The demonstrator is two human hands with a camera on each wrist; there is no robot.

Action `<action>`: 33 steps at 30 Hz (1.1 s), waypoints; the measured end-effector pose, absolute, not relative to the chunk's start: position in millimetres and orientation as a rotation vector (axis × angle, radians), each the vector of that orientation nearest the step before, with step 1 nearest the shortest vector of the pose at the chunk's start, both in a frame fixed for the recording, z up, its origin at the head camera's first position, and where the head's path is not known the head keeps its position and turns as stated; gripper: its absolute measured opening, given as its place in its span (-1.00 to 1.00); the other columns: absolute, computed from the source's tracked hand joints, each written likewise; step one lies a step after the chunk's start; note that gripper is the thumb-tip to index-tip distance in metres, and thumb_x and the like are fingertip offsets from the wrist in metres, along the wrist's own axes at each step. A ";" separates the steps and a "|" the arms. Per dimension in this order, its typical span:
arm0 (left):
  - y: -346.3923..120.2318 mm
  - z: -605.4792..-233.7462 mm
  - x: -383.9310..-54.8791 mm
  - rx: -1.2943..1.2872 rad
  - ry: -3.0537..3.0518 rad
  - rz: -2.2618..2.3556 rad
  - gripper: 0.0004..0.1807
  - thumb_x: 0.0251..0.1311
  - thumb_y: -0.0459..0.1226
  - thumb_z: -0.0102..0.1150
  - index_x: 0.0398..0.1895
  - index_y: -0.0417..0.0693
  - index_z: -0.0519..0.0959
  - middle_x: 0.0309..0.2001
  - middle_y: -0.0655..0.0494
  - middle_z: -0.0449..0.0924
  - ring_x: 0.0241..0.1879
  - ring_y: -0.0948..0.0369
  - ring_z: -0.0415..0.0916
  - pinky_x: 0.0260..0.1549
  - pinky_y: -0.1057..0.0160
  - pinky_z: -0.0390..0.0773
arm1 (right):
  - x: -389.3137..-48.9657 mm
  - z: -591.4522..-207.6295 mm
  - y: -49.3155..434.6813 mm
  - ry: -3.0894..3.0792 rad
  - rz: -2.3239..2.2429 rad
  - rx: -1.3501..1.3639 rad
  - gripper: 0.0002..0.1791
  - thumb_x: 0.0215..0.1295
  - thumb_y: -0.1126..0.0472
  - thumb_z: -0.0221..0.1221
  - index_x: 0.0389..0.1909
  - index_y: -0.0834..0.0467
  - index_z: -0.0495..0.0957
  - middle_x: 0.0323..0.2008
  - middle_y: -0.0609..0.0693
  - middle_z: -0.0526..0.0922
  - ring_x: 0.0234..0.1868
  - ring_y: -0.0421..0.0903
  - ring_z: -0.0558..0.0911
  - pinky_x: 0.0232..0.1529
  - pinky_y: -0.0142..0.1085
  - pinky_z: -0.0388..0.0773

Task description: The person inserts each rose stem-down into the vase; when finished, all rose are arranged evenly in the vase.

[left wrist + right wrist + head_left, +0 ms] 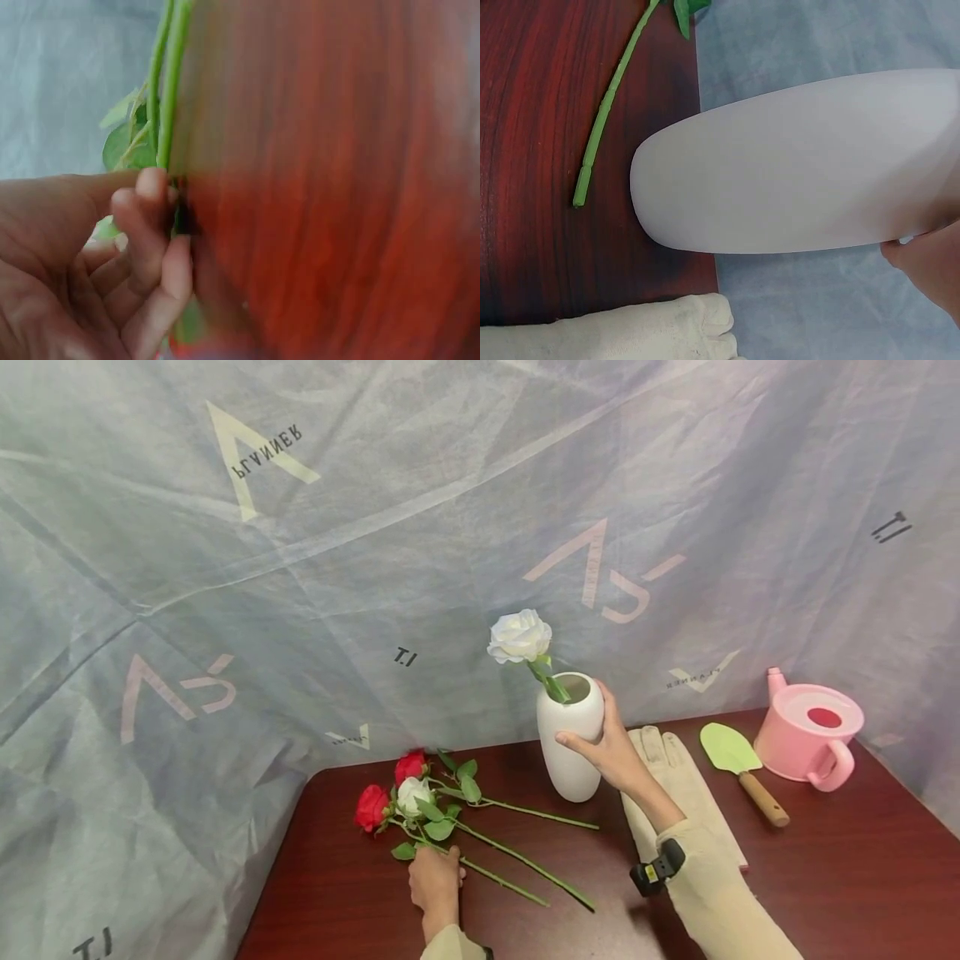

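Observation:
My right hand (611, 747) grips the white vase (564, 752) near its upper part, thumb across the front. One white rose (520, 637) stands in the vase's mouth, leaning left. In the right wrist view, the pale vase (780, 169) fills the middle, with only part of the hand (934, 266) showing. Further left, my left hand (437, 878) pinches the stem of the front red rose (371, 807). Green stems (174, 90) run up from the curled fingers in the left wrist view. Beside it lie another white rose (413, 797) and a second red rose (410, 766).
Right of the vase lie cream gloves (678, 785) and a trowel (731, 748) with a green blade and wooden handle. A pink watering can (795, 739) stands at the table's back right. Behind the dark red table (322, 868) hangs a grey printed cloth (420, 543).

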State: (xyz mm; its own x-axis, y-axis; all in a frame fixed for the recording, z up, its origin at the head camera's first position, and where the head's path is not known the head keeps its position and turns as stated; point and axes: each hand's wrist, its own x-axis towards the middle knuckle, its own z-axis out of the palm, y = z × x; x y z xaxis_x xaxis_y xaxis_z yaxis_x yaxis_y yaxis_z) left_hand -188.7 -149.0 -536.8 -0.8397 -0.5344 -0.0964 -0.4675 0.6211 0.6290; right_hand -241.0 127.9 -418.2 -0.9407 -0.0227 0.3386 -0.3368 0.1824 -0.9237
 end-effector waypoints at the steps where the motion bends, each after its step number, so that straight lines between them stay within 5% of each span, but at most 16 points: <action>1: -149.6 -536.0 -187.1 0.874 -2.724 -1.056 -0.65 0.11 -0.21 0.24 -0.80 -0.08 0.58 -0.87 0.17 0.44 -0.74 0.13 0.45 -0.63 -0.03 0.51 | -241.4 -419.0 127.7 -2.210 1.831 0.342 0.05 0.10 0.26 0.32 0.43 0.16 -0.22 0.29 0.25 0.09 0.22 0.18 0.22 0.11 0.15 0.22; 9: -154.3 -534.8 -176.8 0.876 -2.647 -1.261 -0.68 0.17 -0.27 0.15 -0.74 -0.13 0.61 -0.82 0.10 0.50 -0.77 0.19 0.49 -0.56 0.04 0.56 | -240.5 -418.1 128.6 -2.215 1.841 0.348 0.05 0.12 0.27 0.30 0.43 0.15 -0.25 0.30 0.27 0.05 0.24 0.20 0.19 0.13 0.17 0.17; 18: -164.2 -531.6 -165.6 0.772 -2.579 -1.398 -0.63 0.18 -0.32 0.09 -0.78 -0.23 0.59 -0.83 0.04 0.50 -0.80 0.18 0.51 -0.74 0.27 0.55 | -240.5 -417.3 127.0 -2.229 1.835 0.359 0.05 0.13 0.26 0.30 0.43 0.18 -0.27 0.30 0.26 0.05 0.24 0.18 0.18 0.13 0.15 0.17; 27: -175.8 -526.2 -160.2 0.754 -2.530 -1.542 -0.82 0.18 -0.43 0.04 -0.43 -0.44 0.59 -0.74 0.00 0.56 -0.79 0.22 0.51 -0.79 0.34 0.52 | -241.2 -418.4 128.2 -2.206 1.852 0.363 0.05 0.12 0.27 0.30 0.43 0.18 -0.25 0.28 0.26 0.07 0.23 0.19 0.20 0.12 0.16 0.18; 33: -182.5 -529.0 -159.5 0.814 -2.512 -1.591 -0.83 0.18 -0.46 -0.01 -0.39 -0.45 0.55 -0.62 -0.03 0.60 -0.71 0.21 0.54 -0.73 0.30 0.56 | -240.5 -419.1 127.0 -2.197 1.878 0.359 0.04 0.12 0.27 0.30 0.43 0.15 -0.25 0.28 0.25 0.08 0.22 0.17 0.21 0.12 0.15 0.19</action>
State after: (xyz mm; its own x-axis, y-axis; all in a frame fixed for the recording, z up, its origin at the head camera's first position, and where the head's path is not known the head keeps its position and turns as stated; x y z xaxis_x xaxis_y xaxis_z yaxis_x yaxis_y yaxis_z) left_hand -159.5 -182.5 -529.0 -0.8588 -0.4605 -0.2245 -0.3998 0.3285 0.8557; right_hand -240.5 127.0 -419.1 -0.9439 -0.0371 0.3281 -0.3299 0.1495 -0.9321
